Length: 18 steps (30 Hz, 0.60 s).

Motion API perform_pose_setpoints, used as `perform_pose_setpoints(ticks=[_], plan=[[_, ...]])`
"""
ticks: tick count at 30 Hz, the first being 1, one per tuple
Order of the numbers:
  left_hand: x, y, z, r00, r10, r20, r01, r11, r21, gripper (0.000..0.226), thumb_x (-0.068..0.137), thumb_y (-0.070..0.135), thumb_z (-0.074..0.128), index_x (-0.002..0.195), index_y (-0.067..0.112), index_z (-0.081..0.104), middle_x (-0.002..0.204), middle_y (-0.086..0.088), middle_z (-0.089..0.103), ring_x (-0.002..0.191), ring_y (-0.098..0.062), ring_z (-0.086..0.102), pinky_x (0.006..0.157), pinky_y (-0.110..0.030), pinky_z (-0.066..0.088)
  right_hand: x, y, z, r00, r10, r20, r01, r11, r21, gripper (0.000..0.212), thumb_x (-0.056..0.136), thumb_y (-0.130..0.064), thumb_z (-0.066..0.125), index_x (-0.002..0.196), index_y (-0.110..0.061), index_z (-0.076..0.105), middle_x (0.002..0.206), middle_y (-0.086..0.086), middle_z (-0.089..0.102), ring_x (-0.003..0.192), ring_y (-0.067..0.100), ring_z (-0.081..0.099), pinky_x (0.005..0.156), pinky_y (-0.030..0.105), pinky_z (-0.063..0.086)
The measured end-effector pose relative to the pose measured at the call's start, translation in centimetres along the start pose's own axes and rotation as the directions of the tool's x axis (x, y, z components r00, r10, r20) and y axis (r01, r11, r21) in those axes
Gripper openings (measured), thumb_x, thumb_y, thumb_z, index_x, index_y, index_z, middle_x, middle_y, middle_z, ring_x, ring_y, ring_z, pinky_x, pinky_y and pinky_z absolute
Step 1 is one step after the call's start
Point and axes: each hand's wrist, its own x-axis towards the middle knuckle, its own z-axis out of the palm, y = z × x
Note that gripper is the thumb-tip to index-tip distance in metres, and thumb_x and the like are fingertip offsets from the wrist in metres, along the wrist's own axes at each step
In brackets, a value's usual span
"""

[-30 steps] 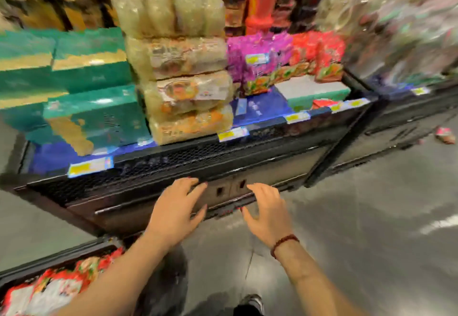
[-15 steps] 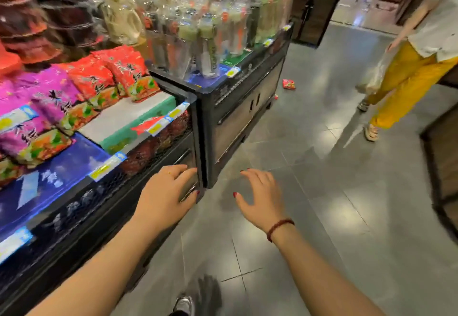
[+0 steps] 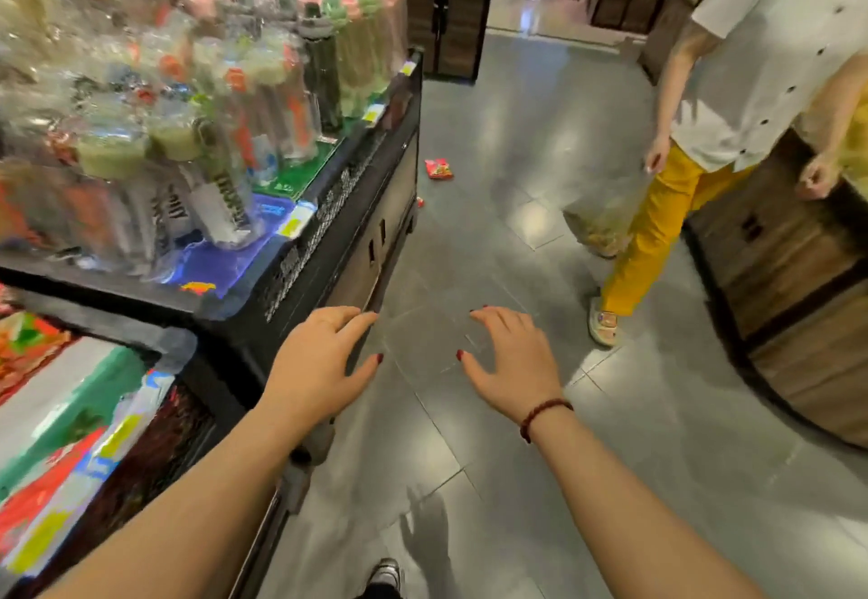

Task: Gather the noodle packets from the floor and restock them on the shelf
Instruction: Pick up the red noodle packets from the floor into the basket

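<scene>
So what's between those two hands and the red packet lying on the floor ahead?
Head view: bare grey floor tiles, from left hand and right hand up to the red packet; a small red scrap lies beside the black shelf unit.

Single head-worn view, angled down along the aisle floor (image 3: 540, 232).

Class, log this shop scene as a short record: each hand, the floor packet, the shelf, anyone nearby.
left hand: open, empty, held out beside the shelf
right hand: open, empty, bracelet on wrist
packet: red, on the floor ahead, near shelf's far end
shelf: black, left, holding clear-wrapped goods
passer-by: right, yellow trousers, white shirt
</scene>
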Motion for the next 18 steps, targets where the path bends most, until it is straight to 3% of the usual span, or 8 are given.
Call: perform_pose_setpoints(ticks=[5,12,18], plan=[[11.1,-1.9,3.0,0.998,0.058,0.026,-0.056,0.997,-0.052,0.058,0.082,0.049,0.046,0.122,0.012,0.066,0.112,-0.009,0.067,0.103,-0.030,0.063,0.081,-0.037,0.054,8.3,4.0,0.1,0.997,0.075,0.003,-0.075,0.997,0.001,0.050,0.086,-0.042,0.060,0.131,-0.021,0.052,0.132,-0.004,0.052,0.123,0.019,0.043,0.100,0.032,0.034],[27.5,-3.7,8.1,0.999,0.051,-0.001,-0.051,0.997,-0.060,0.054,0.083,0.047,0.054,0.124,0.013,0.065,0.114,-0.007,0.067,0.104,-0.029,0.062,0.082,-0.038,0.054,23.2,12.2,1.8,0.995,0.103,0.009,-0.104,0.994,0.021,0.061,0.080,-0.052,0.047,0.131,-0.019,0.054,0.136,0.001,0.050,0.127,0.023,0.042,0.103,0.038,0.036],[42.4,-4.4,10.8,0.999,0.014,0.039,-0.011,0.997,-0.073,0.059,0.082,0.052,0.046,0.123,0.013,0.065,0.114,-0.008,0.067,0.103,-0.032,0.063,0.080,-0.041,0.057,37.7,20.0,0.4,0.992,0.123,0.004,-0.123,0.989,0.080,0.051,0.084,-0.036,0.066,0.131,-0.019,0.053,0.137,-0.001,0.049,0.127,0.021,0.041,0.098,0.032,0.031]])
